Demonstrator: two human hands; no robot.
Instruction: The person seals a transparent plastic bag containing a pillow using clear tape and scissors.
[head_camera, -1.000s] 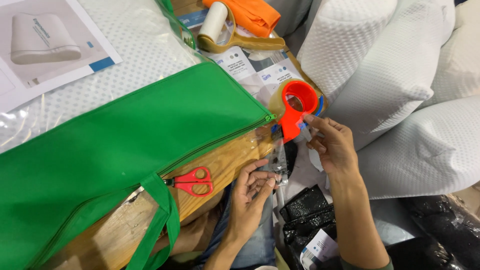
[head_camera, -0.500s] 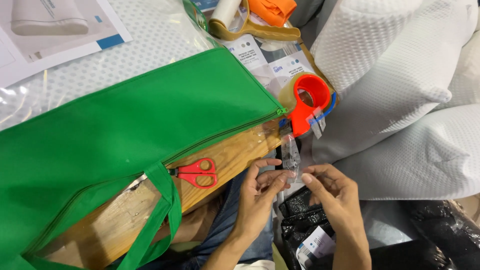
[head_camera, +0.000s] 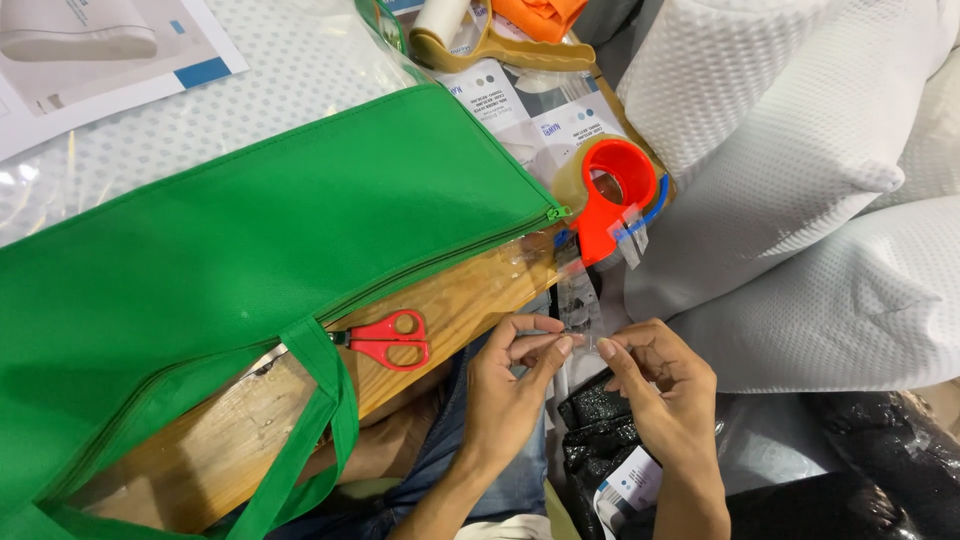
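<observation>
Just below the red tape dispenser (head_camera: 612, 195), both the left hand (head_camera: 510, 385) and right hand (head_camera: 665, 385) pinch the clear tape strip (head_camera: 578, 295) between closed fingertips, a light, limp, sticky film seemingly best gripped at its free edge.

A clear plastic package (head_camera: 200, 110) with a dotted white filling lies at the top left, and a white printed sheet (head_camera: 90, 50) with a blue patch sits inside it. Above the green bag, by the orange tape holder, lie white leaflets (head_camera: 540, 115) with small grey and blue marks. At the bottom, between the forearms, a black shiny packet (head_camera: 600, 450) bears a white label (head_camera: 628, 485) with blue dots. More black packets (head_camera: 880, 480) lie at the lower right
</observation>
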